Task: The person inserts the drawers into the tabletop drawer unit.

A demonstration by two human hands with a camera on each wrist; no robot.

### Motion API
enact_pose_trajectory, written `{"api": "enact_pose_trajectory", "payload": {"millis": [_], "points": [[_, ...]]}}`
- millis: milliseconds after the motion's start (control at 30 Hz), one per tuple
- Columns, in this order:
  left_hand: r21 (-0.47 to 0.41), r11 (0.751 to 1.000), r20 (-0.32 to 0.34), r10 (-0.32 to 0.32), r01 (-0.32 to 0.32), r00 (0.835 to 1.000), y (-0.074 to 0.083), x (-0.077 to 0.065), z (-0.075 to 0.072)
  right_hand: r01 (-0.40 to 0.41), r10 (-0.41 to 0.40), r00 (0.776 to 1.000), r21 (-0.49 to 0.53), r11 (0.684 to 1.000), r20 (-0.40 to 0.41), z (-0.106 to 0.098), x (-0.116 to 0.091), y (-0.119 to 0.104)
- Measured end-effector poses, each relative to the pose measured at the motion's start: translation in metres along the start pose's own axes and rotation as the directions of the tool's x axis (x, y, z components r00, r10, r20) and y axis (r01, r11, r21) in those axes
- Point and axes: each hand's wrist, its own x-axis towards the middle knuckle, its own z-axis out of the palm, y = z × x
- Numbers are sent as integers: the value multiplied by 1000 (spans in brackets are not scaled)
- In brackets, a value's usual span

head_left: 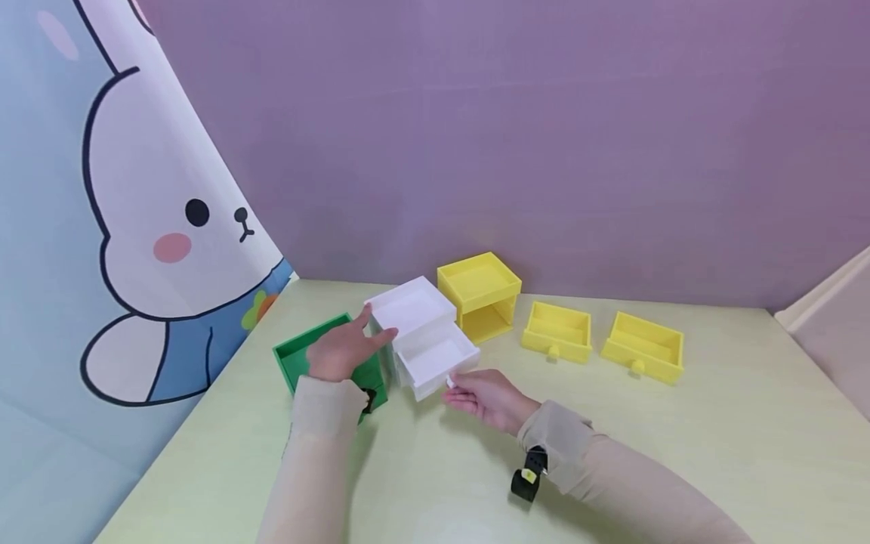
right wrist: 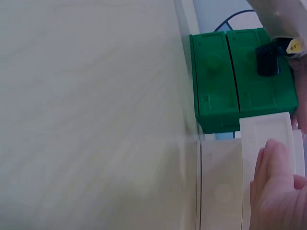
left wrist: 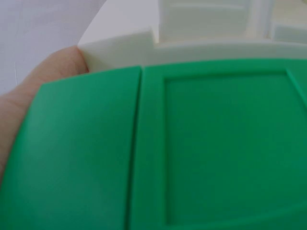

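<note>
A white two-drawer cabinet (head_left: 411, 304) stands on the table with its upper drawer (head_left: 438, 355) pulled partly out; the drawer is bare inside. My right hand (head_left: 492, 397) pinches the small knob on that drawer's front. In the right wrist view, this hand (right wrist: 276, 191) covers the knob. My left hand (head_left: 340, 351) reaches over a green cabinet (head_left: 292, 355) and touches the white cabinet's left side and top edge, thumb and forefinger spread. The left wrist view shows the green drawer fronts (left wrist: 225, 148) close up, with part of the hand behind them.
Right of the white cabinet stands a yellow cabinet (head_left: 479, 279) with an open, drawerless front. Two yellow drawers (head_left: 557, 321) with round knobs lie on the table (head_left: 720, 438) farther right. A purple backdrop (head_left: 544, 151) rises behind; a rabbit-print cloth (head_left: 170, 302) hangs at left.
</note>
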Motion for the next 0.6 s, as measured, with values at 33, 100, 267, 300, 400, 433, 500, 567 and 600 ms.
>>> {"api": "enact_pose_trajectory", "payload": {"millis": [33, 100, 267, 300, 400, 433, 500, 567, 600], "points": [[-1, 1000, -2, -1, 1, 1000, 0, 0, 0, 6, -6, 1000, 8, 1000, -5, 1, -1, 1], [-3, 1000, -3, 0, 0, 1000, -1, 0, 0, 17, -17, 1000, 28, 999, -12, 3, -2, 2], [0, 1000, -6, 5, -5, 1000, -1, 1, -1, 37, -35, 999, 75, 996, -19, 5, -2, 4], [1, 1000, -6, 4, -4, 1000, -1, 1, -1, 40, -38, 999, 83, 996, -21, 5, -2, 5], [4, 1000, -6, 4, -4, 1000, -1, 1, -1, 48, -43, 998, 101, 994, -48, 7, -1, 5], [3, 1000, -5, 2, -2, 1000, -1, 1, -1, 52, -46, 997, 106, 993, -63, 8, -1, 6], [2, 1000, -5, 3, -3, 1000, -1, 1, -1, 63, -51, 993, 112, 992, -102, 9, 1, 5], [5, 1000, -7, 6, -6, 1000, -1, 0, 0, 76, -60, 988, 114, 991, -141, 10, 3, 5], [5, 1000, -8, 7, -7, 1000, -1, 0, 0, 84, -66, 986, 113, 990, -156, 11, 3, 4]]}}
